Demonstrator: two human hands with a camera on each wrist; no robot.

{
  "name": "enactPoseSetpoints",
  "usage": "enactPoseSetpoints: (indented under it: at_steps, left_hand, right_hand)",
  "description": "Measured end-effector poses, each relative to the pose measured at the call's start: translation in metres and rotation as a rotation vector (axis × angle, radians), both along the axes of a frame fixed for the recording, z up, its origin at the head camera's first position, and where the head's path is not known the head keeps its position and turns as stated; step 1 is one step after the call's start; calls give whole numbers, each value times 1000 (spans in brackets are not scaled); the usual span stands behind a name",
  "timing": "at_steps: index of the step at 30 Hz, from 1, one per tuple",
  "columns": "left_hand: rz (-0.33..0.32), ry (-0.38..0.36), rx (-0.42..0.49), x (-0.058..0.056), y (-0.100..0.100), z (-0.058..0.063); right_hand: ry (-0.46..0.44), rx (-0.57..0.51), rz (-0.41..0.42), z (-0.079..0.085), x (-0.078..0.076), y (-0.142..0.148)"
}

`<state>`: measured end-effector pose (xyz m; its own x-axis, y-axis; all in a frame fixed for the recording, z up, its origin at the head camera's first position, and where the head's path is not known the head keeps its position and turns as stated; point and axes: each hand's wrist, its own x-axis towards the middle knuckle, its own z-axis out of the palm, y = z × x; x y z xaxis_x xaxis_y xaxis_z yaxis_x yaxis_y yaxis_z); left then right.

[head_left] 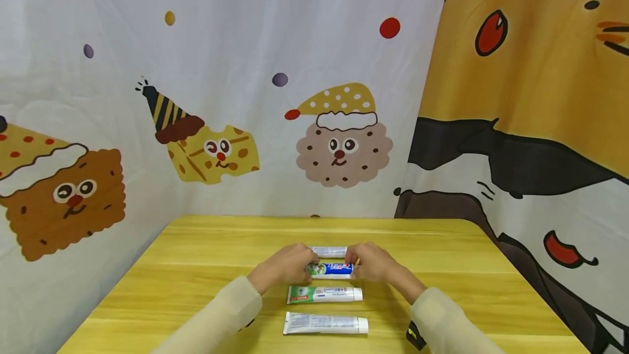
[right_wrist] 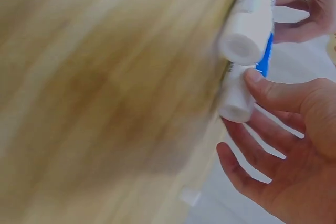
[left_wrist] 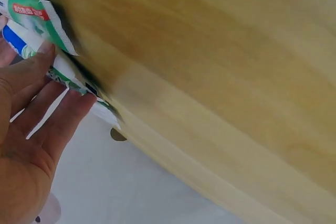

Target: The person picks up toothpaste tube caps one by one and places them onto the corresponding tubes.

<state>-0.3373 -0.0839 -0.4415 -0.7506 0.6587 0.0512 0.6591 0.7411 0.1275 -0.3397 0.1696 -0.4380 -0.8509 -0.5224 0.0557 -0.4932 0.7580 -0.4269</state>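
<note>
A blue, white and green toothpaste tube lies crosswise between both hands. My left hand pinches its flat crimped end, with the thumb on the near side and fingers on the far side in the left wrist view. At the other end my right hand pinches the white cap between thumb and fingers. Just beyond is a pale tube, partly covered by the hands. Nearer to me lies a green and white toothpaste tube, its cap to the right.
Closest to me a white tube with grey print lies parallel to the others on the yellow wooden table. A printed cloth hangs behind the table's far edge. Beneath the right sleeve shows a dark item with a yellow mark.
</note>
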Motion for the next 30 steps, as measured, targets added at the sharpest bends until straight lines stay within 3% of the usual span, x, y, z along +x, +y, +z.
enactPoseSetpoints:
  at_steps: [4,7,13,20,23,30]
  left_hand:
    - [-31,44,7,3,-1,2]
    - [-33,51,37,2,-1,7]
    - [-3,99,62,-14,4,13]
    - [70,26,58,-34,20,7]
    - [68,6,63,-40,28,3]
    - [61,29,-20,-52,40,-8]
  right_hand:
    - [-35,8,-4,11,-1,5]
    - [-11,-29,-9,21,-5,15]
    - [79,4,-55,30,-21,39]
    - [25,94,-170,10,-37,60]
    - [1,87,-214,-1,-42,66]
    - [39,15,-134,-16,-51,73]
